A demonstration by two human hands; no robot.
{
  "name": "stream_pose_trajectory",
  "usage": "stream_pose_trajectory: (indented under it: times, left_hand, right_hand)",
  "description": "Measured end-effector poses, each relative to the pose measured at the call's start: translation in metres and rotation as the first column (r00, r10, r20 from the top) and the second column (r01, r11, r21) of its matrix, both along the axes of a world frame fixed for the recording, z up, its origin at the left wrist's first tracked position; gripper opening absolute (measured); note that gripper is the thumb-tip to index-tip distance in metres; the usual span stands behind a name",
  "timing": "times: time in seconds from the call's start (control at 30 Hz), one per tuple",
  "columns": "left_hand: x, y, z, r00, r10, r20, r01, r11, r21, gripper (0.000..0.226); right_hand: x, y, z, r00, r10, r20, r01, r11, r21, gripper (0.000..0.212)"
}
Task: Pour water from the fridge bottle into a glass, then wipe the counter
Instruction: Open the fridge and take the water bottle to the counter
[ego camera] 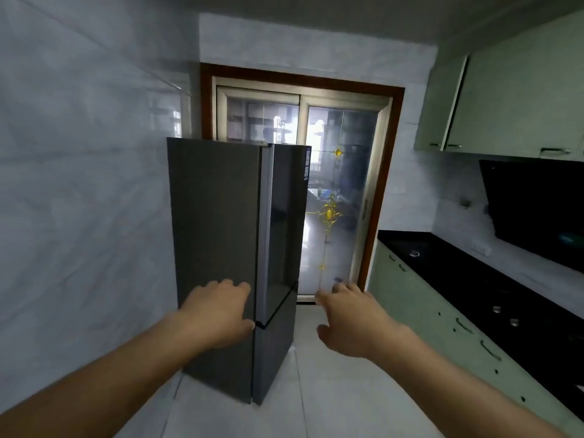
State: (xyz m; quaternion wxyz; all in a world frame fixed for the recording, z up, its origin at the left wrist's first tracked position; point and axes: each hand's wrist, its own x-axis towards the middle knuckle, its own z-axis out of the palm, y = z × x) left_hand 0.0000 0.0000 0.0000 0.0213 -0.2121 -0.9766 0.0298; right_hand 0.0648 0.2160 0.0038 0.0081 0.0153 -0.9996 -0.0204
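Note:
A tall dark grey fridge (221, 216) stands against the left wall, its doors closed. My left hand (218, 314) is stretched out in front of the fridge's side panel, fingers relaxed, holding nothing. Whether it touches the fridge I cannot tell. My right hand (350, 320) reaches forward to the right of the fridge, over the floor, fingers loosely spread and empty. No bottle, glass or cloth shows in view.
A black counter (493, 289) on pale green cabinets (420, 311) runs along the right wall, with a range hood (537, 210) and upper cabinets (505, 105) above. A sliding glass door (341, 197) lies behind the fridge. Light tiled floor (331, 390) stretches between fridge and cabinets.

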Motion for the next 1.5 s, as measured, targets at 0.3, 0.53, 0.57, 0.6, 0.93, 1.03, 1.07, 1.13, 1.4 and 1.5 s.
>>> stream_pose_trajectory:
  times: [0.3, 0.53, 0.57, 0.6, 0.93, 1.03, 1.07, 1.13, 1.4, 1.5]
  left_hand:
    - [-0.126, 0.026, -0.008, 0.998, 0.066, -0.009, -0.066, 0.998, -0.003, 0.058]
    - [-0.238, 0.064, 0.001, 0.985, 0.167, -0.044, -0.166, 0.986, 0.029, 0.058]
    - [-0.255, 0.067, 0.001, 0.983, 0.175, -0.054, -0.173, 0.984, 0.042, 0.058]
    - [-0.269, 0.070, 0.001, 0.981, 0.188, -0.054, -0.185, 0.981, 0.054, 0.057]
    - [-0.424, 0.069, -0.004, 0.978, 0.125, -0.167, -0.088, 0.973, 0.212, 0.057]
    - [-0.483, 0.060, -0.009, 0.964, -0.003, -0.265, 0.093, 0.940, 0.329, 0.061]
    - [-0.505, 0.056, -0.010, 0.950, -0.052, -0.309, 0.167, 0.917, 0.361, 0.062]
    - [-0.547, 0.052, -0.008, 0.909, -0.129, -0.396, 0.297, 0.868, 0.398, 0.062]
    - [-0.672, 0.084, -0.002, 0.865, -0.235, -0.443, 0.487, 0.604, 0.631, 0.069]
    - [-0.701, 0.100, -0.014, 0.878, -0.195, -0.438, 0.459, 0.603, 0.652, 0.073]
  right_hand:
    - [-0.139, 0.029, -0.011, 0.997, 0.070, -0.038, -0.070, 0.998, 0.007, 0.050]
    - [-0.275, 0.074, -0.003, 0.978, 0.183, -0.102, -0.182, 0.983, 0.022, 0.042]
    - [-0.295, 0.079, -0.001, 0.973, 0.200, -0.110, -0.199, 0.980, 0.026, 0.041]
    - [-0.312, 0.084, 0.000, 0.972, 0.208, -0.109, -0.207, 0.978, 0.020, 0.042]
    - [-0.475, 0.079, -0.004, 0.938, 0.271, -0.217, -0.288, 0.956, -0.051, 0.050]
    - [-0.526, 0.067, -0.006, 0.886, 0.272, -0.375, -0.331, 0.938, -0.104, 0.043]
    - [-0.544, 0.062, -0.006, 0.862, 0.266, -0.431, -0.344, 0.932, -0.115, 0.042]
    - [-0.578, 0.053, -0.005, 0.809, 0.237, -0.538, -0.364, 0.921, -0.142, 0.044]
    - [-0.692, 0.034, 0.010, 0.607, 0.095, -0.789, -0.292, 0.950, -0.110, 0.059]
    - [-0.725, 0.037, 0.009, 0.580, 0.118, -0.806, -0.205, 0.979, -0.004, 0.058]
